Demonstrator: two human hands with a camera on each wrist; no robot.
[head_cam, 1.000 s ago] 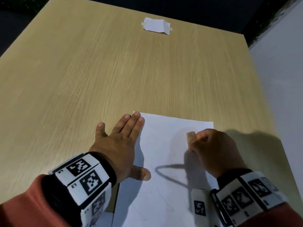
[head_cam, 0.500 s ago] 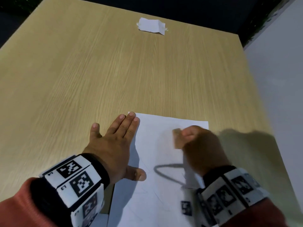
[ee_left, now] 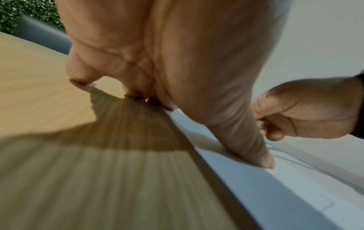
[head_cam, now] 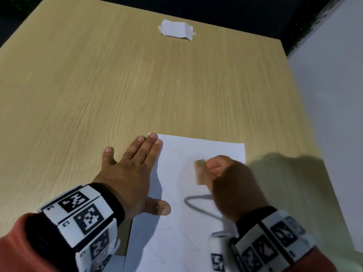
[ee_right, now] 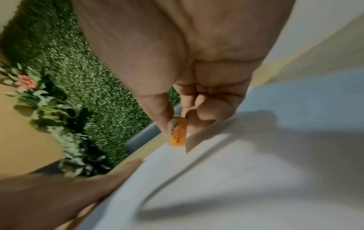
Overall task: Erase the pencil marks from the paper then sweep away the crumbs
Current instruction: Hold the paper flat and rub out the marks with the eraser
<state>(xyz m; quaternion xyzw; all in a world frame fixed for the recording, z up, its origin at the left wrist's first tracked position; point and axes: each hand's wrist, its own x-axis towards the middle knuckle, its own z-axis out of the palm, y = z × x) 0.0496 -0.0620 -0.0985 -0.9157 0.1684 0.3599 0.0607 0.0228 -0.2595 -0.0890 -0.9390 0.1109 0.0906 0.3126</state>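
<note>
Since half a second ago the right hand [head_cam: 233, 185] has slid a little further left across the paper [head_cam: 204, 152], and the eraser [head_cam: 200, 172] with it; the left hand [head_cam: 131, 173] has kept its place.

At the left, the left hand lies flat with straight fingers, holding nothing. Its palm rests on the wooden table [head_cam: 137, 85], its longer fingertips [head_cam: 157, 141] and its thumb lie on the paper's left edge, pinning it. Both wrists wear bands with black-and-white markers, over an orange sleeve [head_cam: 17, 246].

The paper lies at the near edge of the table, its lower part cut off by the frame. Faint pencil lines [head_cam: 189, 240] cross it, too pale to trace, beside a dark looping shadow [head_cam: 196, 202].

Further right, the right hand is curled around the eraser, pinching it between thumb and fingers. The eraser is blurred in the head view, so its lower end probably touches the sheet. The right wrist view shows it orange with dark print.

Far back lies a small crumpled white scrap [head_cam: 175, 30].
</note>
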